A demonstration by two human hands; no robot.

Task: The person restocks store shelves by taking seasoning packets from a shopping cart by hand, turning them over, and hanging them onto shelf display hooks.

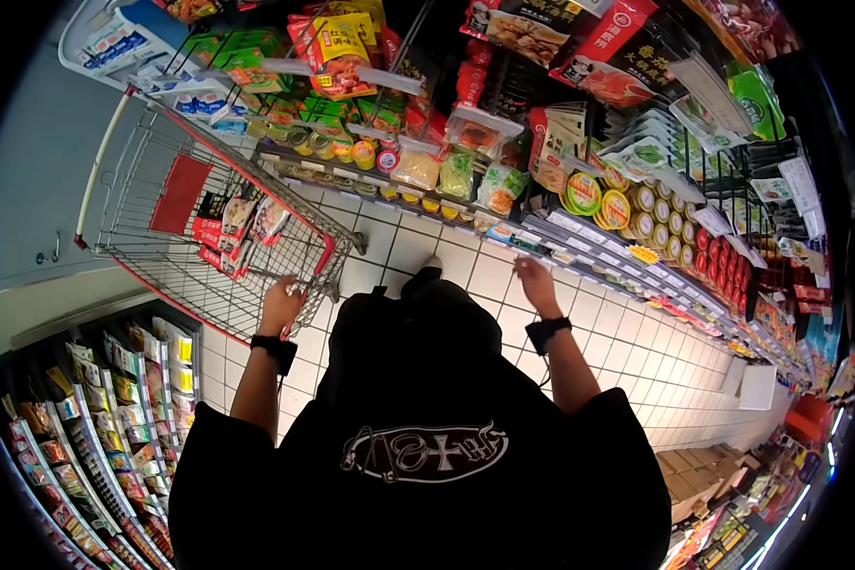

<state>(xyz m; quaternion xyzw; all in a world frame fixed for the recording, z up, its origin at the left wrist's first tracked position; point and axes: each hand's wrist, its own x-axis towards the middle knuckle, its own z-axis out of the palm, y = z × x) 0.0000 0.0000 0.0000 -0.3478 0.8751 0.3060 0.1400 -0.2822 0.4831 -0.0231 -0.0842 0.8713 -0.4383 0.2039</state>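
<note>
My left hand [281, 306] is at the front corner of a wire shopping cart [152, 249] with red trim, its fingers curled over the rim. Inside the basket lie several red and white food packets [226, 228], bunched toward its front. My right hand [538, 285] hangs in the air over the tiled floor, in front of the lower shelf. Its fingers are loosely bent and slightly apart, and nothing shows in them. Dark bands circle both wrists.
Shelves ahead hold yellow seasoning pouches [340, 55], bagged noodles [416, 169], round cans [648, 220] and red cans [717, 271]. Another packed shelf [114, 408] stands at lower left. Cardboard boxes [698, 475] are stacked at lower right. A white box [757, 388] stands on the floor.
</note>
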